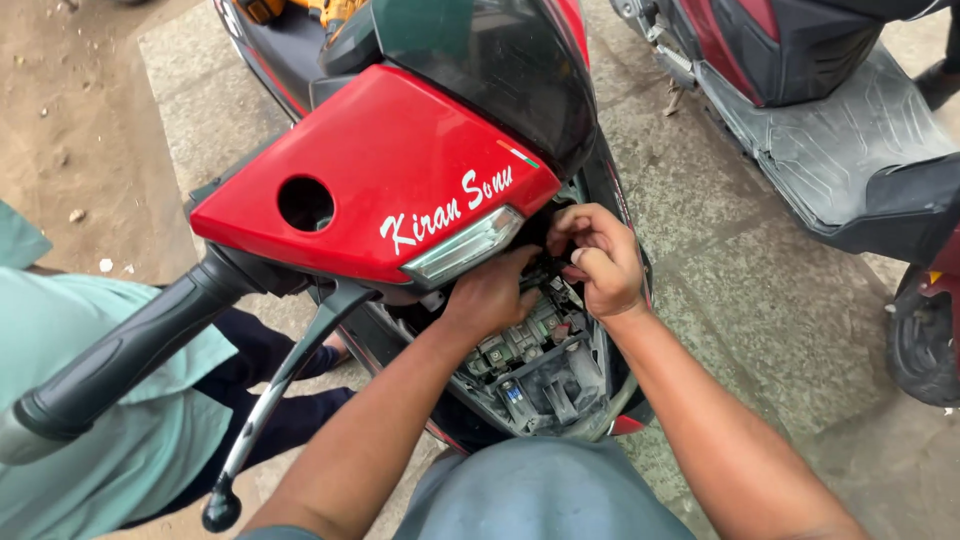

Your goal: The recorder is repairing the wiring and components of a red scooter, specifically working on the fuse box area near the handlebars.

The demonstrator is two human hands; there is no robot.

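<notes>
While the red headlight cowl (380,180) sits tilted up off its mount, both hands work in the scooter's exposed wiring bay (535,365).

Going left to right: the black handlebar grip (120,360) and brake lever (280,390) jut toward the camera beside a second person in a pale green shirt (100,400); the turn-signal lens (465,245) hangs just above the left hand (490,295), which reaches under the cowl with its fingers curled and hidden, so whether it grasps anything cannot be told. Just beside it, the right hand (600,260) is closed in a loose fist, fingertips pinched at something small and dark that cannot be made out. The connectors and relays lie directly below both hands, likely uncovered by the raised cowl. Another scooter's footboard (840,140) stands well apart, right.
</notes>
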